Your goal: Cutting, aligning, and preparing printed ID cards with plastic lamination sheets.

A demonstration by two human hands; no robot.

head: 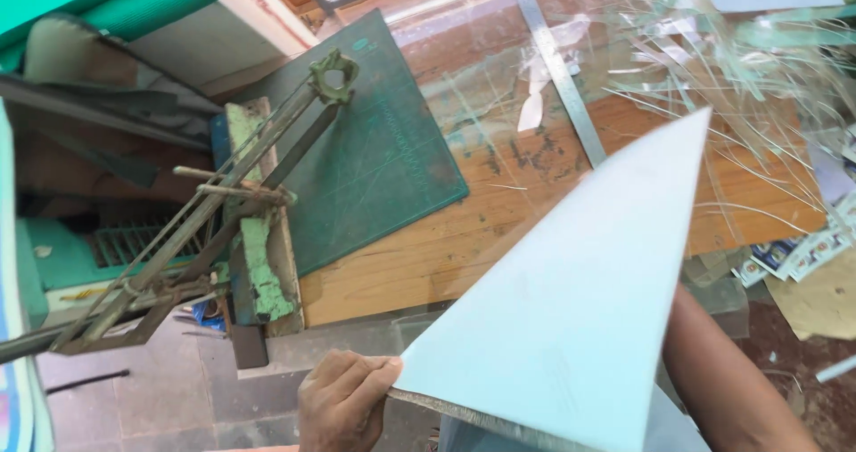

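- A stack of pale white sheets [571, 300] was held up above the near edge of the wooden table [446, 247], tilted so that one sharp corner pointed up and away toward the table's far side.
- The stack's lower edge showed many thin layers pressed together, greyish along the cut.
- The left hand [343, 407] gripped the stack's lower left corner, thumb on top of the white face and fingers curled beneath, knuckles turned toward the floor.
- The right hand was hidden behind the stack; only the right forearm [722, 381] showed, rising from the lower right and passing under the sheets, so its grip could not be told.
- Just beyond the stack, on the table, lay a dark green cutting mat [383, 158] with faint grid lines.
- A long metal ruler [562, 78] lay slanted across the table past the mat, well apart from the sheets.
- Thin clear offcut strips [740, 51] were heaped at the table's far right, some trailing toward the stack's raised corner.
- Printed paper scraps [802, 251] lay at the table's right edge.
- At the table's left end stood a lever-arm paper cutter [241, 211], its green paint worn and its long bar raised on a slant.
- Grey floor tiles [160, 398] showed below the left hand.
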